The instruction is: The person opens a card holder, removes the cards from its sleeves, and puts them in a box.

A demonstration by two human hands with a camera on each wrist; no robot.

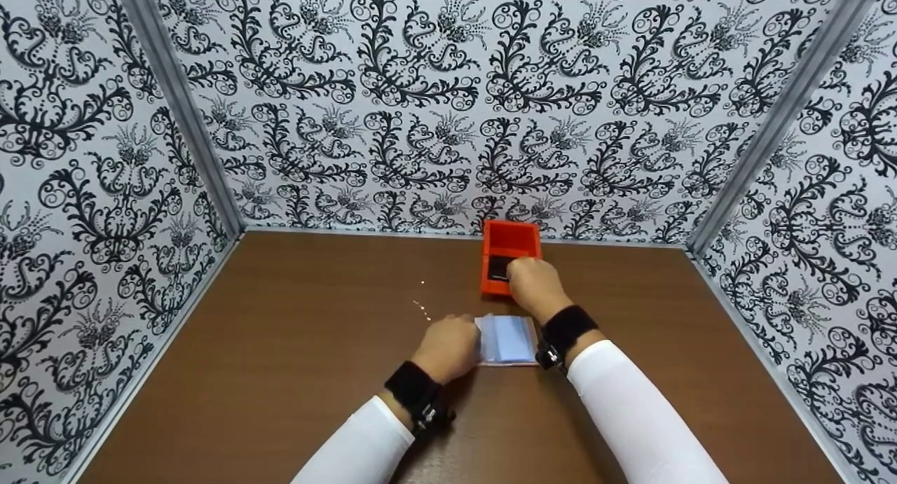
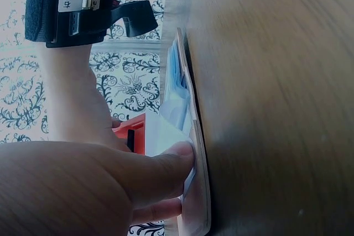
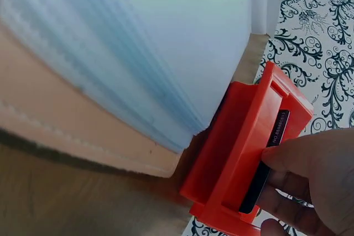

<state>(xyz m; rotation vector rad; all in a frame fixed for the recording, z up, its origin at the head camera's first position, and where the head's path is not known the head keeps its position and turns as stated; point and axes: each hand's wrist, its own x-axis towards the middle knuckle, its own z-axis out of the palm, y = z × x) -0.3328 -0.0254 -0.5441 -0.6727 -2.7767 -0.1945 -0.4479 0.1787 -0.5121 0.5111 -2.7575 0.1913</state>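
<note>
A card holder booklet (image 1: 511, 339) with clear plastic sleeves and a tan cover lies spread on the brown table. At its left side, my left hand (image 1: 448, 345) pinches a sleeve page (image 2: 166, 134) by the edge, the thumb on top near the cover. Just behind the booklet stands a red plastic box (image 1: 511, 233). My right hand (image 1: 537, 284) is at its front part and pinches a black card (image 3: 265, 161) with printed white characters, thumb on the card's face and fingers beneath. From the head view, part of the card is hidden behind that hand.
The brown table (image 1: 315, 344) is walled in by black-and-white patterned panels (image 1: 420, 106) with grey corner posts. Small bright specks (image 1: 422, 306) show on the tabletop left of the booklet. The red box is close to the back wall.
</note>
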